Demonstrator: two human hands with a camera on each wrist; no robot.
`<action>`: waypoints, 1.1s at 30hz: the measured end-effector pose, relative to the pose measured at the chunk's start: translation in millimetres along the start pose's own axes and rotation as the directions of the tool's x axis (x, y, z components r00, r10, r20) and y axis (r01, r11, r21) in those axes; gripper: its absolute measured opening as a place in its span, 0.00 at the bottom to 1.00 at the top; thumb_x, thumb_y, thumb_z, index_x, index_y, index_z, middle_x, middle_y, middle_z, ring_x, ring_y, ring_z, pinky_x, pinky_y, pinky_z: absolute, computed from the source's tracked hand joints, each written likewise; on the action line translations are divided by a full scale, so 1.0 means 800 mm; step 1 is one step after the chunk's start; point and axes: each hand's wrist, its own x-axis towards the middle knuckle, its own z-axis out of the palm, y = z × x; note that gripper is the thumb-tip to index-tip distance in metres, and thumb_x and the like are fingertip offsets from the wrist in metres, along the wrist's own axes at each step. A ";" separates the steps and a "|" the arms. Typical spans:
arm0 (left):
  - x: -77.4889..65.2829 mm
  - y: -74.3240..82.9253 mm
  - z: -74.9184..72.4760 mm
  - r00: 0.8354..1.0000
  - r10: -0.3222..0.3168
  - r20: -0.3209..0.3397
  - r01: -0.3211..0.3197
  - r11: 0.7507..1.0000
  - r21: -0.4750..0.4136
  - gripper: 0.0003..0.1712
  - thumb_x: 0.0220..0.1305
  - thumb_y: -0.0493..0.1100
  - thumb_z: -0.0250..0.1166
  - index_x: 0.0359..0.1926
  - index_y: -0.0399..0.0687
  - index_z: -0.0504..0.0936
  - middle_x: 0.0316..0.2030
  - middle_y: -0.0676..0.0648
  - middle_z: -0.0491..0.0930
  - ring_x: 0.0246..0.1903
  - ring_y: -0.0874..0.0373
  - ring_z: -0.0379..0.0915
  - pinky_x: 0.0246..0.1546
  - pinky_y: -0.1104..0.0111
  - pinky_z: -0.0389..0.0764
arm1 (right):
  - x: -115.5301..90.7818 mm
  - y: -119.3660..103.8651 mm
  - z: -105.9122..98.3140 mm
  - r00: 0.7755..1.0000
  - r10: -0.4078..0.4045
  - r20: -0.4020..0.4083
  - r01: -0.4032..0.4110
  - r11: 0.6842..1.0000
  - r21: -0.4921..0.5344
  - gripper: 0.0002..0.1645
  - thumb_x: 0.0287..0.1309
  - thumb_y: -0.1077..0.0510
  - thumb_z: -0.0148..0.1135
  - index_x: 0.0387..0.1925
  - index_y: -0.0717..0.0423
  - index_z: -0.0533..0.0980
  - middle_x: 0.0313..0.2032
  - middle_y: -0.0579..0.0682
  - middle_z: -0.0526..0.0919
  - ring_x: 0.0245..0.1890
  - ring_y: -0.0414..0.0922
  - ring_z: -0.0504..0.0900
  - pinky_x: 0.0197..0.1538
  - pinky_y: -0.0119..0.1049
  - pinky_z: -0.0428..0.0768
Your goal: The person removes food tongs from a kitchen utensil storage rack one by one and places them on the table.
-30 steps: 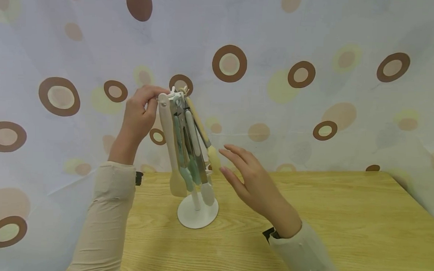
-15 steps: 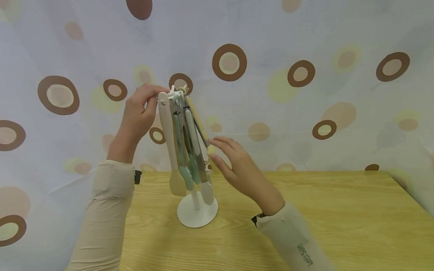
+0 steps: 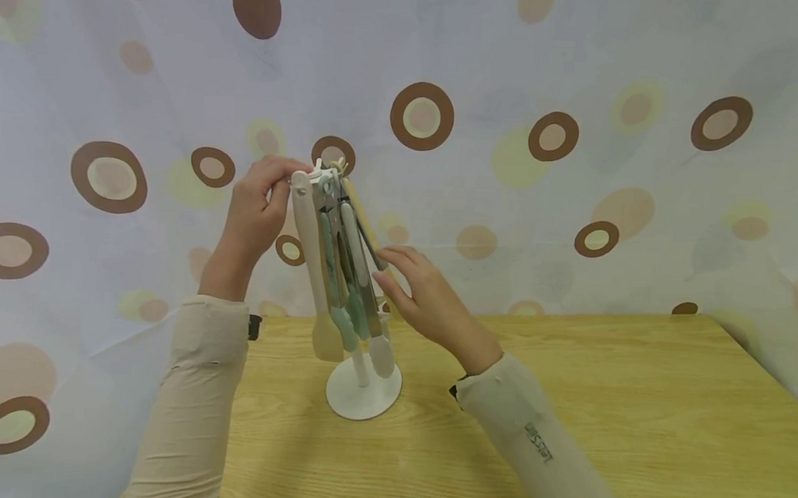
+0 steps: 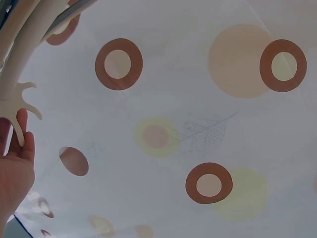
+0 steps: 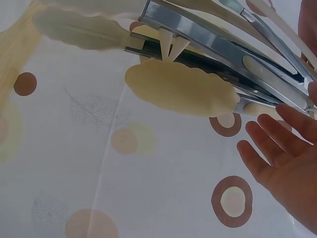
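A: L-hand grip [image 3: 258, 200] pose?
B: At approx. 10 o'clock of the stand [image 3: 352, 403], thumb + fingers pinching its hooked top. Forearm rises from 7 o'clock in head view. L wrist cam: fingertips lie behind the hooks [image 4: 21, 101].
A: R-hand grip [image 3: 430, 298]?
B: Level w/ the stand's middle, 3 o'clock side; forearm in from 5. Fingers extended, spread apart in R wrist cam, tips right at the yellow tongs [image 3: 359, 204]; can't tell if they touch.
A: Tongs where, exactly?
B: Hung off the stand's top, slanting to approx. 5 o'clock, outermost on that side. Going toward 9: white-tipped tongs [image 3: 382, 357], mint utensils [image 3: 345, 326], beige utensil [image 3: 328, 338].
A: Edges, room?
B: Table [image 3: 598, 402] far edge at 12 of the stand's base, patterned cloth [image 3: 485, 54] behind. R edge approx. 3 o'clock in head view, well apart from R sleeve [image 3: 531, 437]. Most room: wood top at 3 of the base. At 9, just a narrow strip b/w base and L sleeve [image 3: 196, 396]. Near edge out of frame.
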 end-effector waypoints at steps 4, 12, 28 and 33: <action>0.000 0.000 0.000 1.000 0.013 -0.005 -0.013 1.000 -0.006 0.17 0.66 0.29 0.47 0.43 0.37 0.84 0.45 0.39 0.81 0.48 0.45 0.72 0.50 0.56 0.68 | 0.009 0.005 0.005 1.000 0.026 0.013 -0.026 1.000 0.011 0.25 0.71 0.54 0.49 0.62 0.65 0.69 0.60 0.58 0.72 0.63 0.52 0.69 0.64 0.46 0.66; -0.001 -0.004 0.000 1.000 0.019 -0.023 -0.019 1.000 -0.009 0.18 0.65 0.28 0.47 0.42 0.36 0.84 0.44 0.38 0.82 0.48 0.45 0.73 0.50 0.57 0.68 | 0.022 0.014 0.009 0.998 0.050 0.033 -0.052 0.998 0.045 0.26 0.72 0.52 0.47 0.64 0.62 0.68 0.60 0.57 0.72 0.62 0.52 0.69 0.63 0.47 0.67; -0.001 -0.007 0.002 1.000 0.019 -0.015 -0.020 1.000 -0.003 0.18 0.65 0.28 0.46 0.43 0.35 0.83 0.45 0.38 0.81 0.48 0.45 0.72 0.49 0.57 0.68 | 0.041 0.030 0.012 0.991 0.127 0.048 -0.132 0.985 0.115 0.25 0.73 0.54 0.45 0.64 0.63 0.66 0.61 0.59 0.70 0.56 0.54 0.74 0.59 0.49 0.70; -0.001 -0.006 0.001 0.999 0.031 -0.009 -0.031 1.000 -0.003 0.18 0.65 0.28 0.47 0.43 0.35 0.83 0.45 0.38 0.81 0.48 0.46 0.72 0.49 0.57 0.68 | 0.056 0.034 0.012 0.986 0.148 0.077 -0.157 0.980 0.122 0.26 0.73 0.54 0.45 0.65 0.65 0.65 0.62 0.60 0.70 0.57 0.54 0.74 0.59 0.49 0.70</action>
